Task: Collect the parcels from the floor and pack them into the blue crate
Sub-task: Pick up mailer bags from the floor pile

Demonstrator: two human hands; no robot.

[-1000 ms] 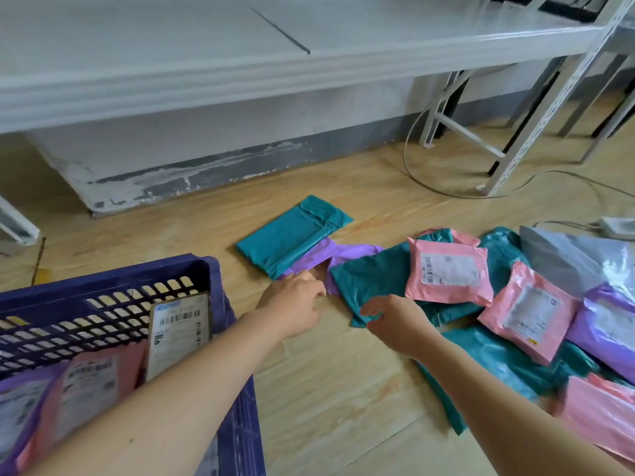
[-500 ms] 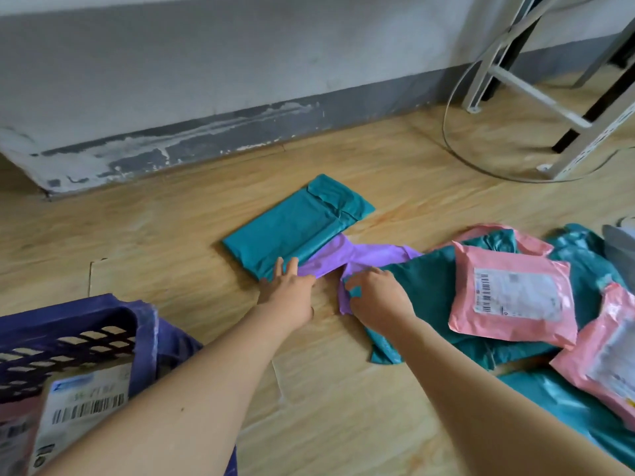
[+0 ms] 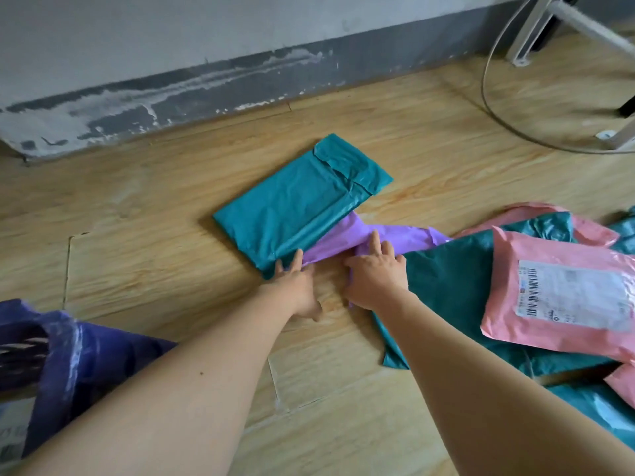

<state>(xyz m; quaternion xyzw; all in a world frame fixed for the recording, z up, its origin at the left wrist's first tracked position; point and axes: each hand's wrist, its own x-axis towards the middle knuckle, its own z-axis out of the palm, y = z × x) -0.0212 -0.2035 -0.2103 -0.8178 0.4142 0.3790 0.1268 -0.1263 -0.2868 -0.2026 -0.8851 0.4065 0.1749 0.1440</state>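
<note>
Both flat (gripping nothing), left hand and right hand touch the purple parcel under the teal parcel.

Parcel-sorting storeroom: labelled mailers litter floor, shelving leg.

Light wood-grain floor, grey wall w/ scuffed dark baseboard; white metal rack legs top right, pale cable looping across floor

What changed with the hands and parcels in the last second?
Both hands reached forward: the left hand now touches the near corner of the teal parcel, the right hand rests on the purple parcel. Nothing is lifted; the parcels stayed put.
</note>
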